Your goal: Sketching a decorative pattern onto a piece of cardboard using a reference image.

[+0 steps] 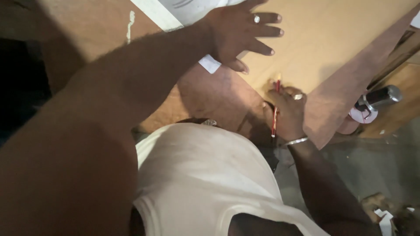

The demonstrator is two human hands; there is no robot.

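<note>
Nearest the camera is my own left arm, a dark blur that fills the near left and runs away across the scene, with my white sleeveless shirt below it in the near middle. At the far end of that arm my left hand lies flat, fingers spread wide, holding nothing; it presses palm-down at the edge of the pale wooden board, which takes up the far right of the scene. One finger carries a ring. Just under the heel of that hand a corner of white paper sticks out, and more white sheet shows beyond the wrist at the far edge.

My right hand sits nearer, right of the middle, closed around a red pen. Its barrel runs near to far through my grip, and its tip touches the near edge of the pale board. That hand also has a ring, and a thin metal bangle circles the wrist.

Under both hands lies a darker, reddish-brown sheet; the pale board rests on it, and a strip of the same brown shows again along the right side of the pale board.

Off to the right, well apart from my hands, a shiny metal cylinder lies tilted beside something pink and white that I cannot make out. Grey floor shows at the near right, with a few scraps on it in the corner.
</note>
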